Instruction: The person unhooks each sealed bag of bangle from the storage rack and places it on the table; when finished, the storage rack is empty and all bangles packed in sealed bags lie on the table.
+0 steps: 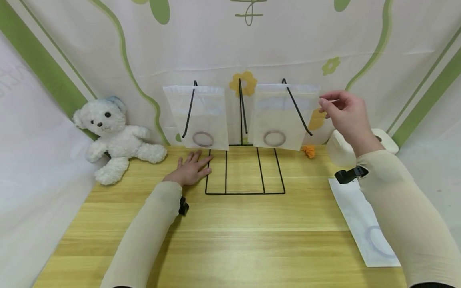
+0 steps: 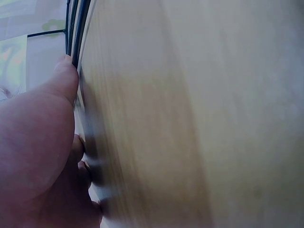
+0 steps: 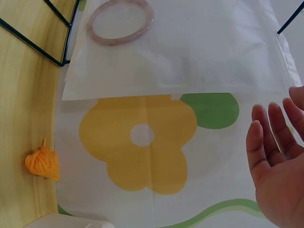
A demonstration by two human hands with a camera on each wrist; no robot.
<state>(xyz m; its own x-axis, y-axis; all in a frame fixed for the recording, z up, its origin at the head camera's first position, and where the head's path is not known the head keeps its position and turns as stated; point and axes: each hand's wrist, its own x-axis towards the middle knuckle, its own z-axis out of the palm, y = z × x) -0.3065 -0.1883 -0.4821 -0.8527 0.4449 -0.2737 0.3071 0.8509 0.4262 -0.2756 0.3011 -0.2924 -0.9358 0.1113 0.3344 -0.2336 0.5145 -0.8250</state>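
My left hand (image 1: 189, 170) lies spread on the table, its thumb against the side wire of a black wire display rack (image 1: 245, 194). In the left wrist view, the thumb meets the dark wire. Two white zip pouches hang from the rack's outer prongs: the left pouch (image 1: 212, 116) and the right pouch (image 1: 266, 116), each showing a pinkish bangle (image 1: 274, 138) inside. My right hand (image 1: 347, 114) is raised beside the right pouch, thumb and index fingertips close to its upper side edge. In the right wrist view, the fingers are loosely bent beside the pouch corner.
A white teddy bear (image 1: 119, 140) sits at the back left. Another pouch (image 1: 354, 224) with a pale ring lies at right, partly under my right forearm. A white container (image 1: 340, 150) and an orange tassel (image 1: 308, 151) are at the back right. A printed curtain (image 1: 201, 44) hangs behind.
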